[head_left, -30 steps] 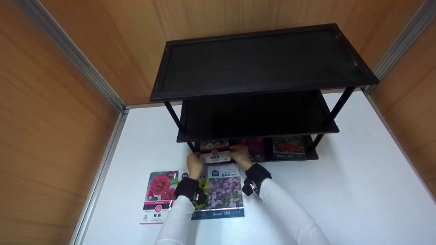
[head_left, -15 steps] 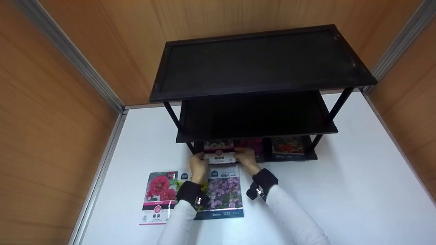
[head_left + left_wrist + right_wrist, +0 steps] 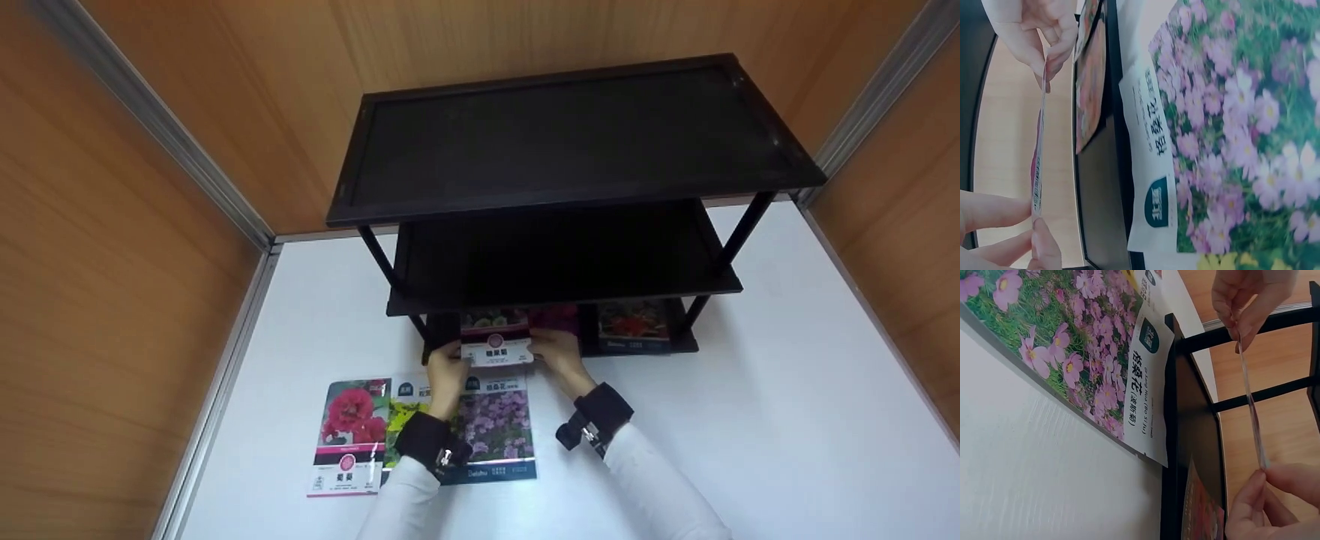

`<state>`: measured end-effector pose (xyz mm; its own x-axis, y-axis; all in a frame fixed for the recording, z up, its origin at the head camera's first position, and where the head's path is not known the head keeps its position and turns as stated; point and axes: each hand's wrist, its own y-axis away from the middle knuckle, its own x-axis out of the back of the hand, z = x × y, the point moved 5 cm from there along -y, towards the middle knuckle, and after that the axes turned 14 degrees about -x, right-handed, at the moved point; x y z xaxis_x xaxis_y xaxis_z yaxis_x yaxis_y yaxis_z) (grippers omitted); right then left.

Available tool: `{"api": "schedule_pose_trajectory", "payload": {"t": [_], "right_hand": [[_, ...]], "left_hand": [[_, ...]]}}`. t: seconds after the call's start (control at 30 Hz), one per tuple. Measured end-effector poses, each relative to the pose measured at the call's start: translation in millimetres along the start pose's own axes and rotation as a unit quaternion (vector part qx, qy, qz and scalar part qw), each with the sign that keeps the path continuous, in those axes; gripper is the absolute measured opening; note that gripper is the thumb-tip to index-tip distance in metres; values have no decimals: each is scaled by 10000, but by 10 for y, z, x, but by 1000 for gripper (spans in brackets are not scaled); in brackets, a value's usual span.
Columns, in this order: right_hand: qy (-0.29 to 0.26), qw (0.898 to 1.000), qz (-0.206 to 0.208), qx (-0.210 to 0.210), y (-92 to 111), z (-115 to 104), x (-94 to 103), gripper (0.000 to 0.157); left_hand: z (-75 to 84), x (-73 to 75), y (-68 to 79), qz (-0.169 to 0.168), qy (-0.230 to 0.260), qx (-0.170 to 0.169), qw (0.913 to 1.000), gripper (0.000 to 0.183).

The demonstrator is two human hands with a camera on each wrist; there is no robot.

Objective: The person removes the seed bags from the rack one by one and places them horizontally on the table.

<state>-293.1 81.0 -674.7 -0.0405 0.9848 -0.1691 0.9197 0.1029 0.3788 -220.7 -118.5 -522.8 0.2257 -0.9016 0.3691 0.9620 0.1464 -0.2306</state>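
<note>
A seed packet (image 3: 495, 349) with a white lower part and a pink band is held between both hands at the front of the bottom shelf (image 3: 590, 346). My left hand (image 3: 448, 375) pinches its left edge, and my right hand (image 3: 559, 358) pinches the right edge. Seen edge-on in the left wrist view, the packet (image 3: 1039, 152) is thin and held above the shelf. Its upper part is hidden under the middle shelf in the head view. Below it on the table lies a seed packet with purple flowers (image 3: 499, 424), its top edge reaching the shelf front.
A seed packet with a red flower (image 3: 349, 435) and one with yellow flowers (image 3: 405, 412) lie on the table at left. On the bottom shelf lie a magenta-flowered packet (image 3: 562, 319) and an orange-red-flowered packet (image 3: 634, 324). The middle shelf (image 3: 562, 259) overhangs the hands.
Both hands have shifted to the right with the held seed packet, which has also come slightly nearer the front. The packets on the table and shelf have stayed put.
</note>
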Motion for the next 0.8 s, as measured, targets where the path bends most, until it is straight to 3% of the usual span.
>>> {"api": "schedule_pose_trajectory", "payload": {"t": [0.27, 0.4, 0.63, 0.8], "right_hand": [[453, 9935, 723, -750, 958, -921, -242, 38], [499, 9933, 734, -743, 1066, -973, -212, 36], [569, 9910, 886, -831, 1086, -898, -118, 33], [464, 9907, 874, -929, 1130, -907, -85, 33]], "left_hand": [[48, -32, 86, -57, -80, 524, 9986, 37], [68, -57, 125, -40, 0, 671, 9977, 38], [154, -73, 168, 10, 80, 477, 9988, 37], [189, -88, 201, -30, 106, 563, 9984, 37]]}}
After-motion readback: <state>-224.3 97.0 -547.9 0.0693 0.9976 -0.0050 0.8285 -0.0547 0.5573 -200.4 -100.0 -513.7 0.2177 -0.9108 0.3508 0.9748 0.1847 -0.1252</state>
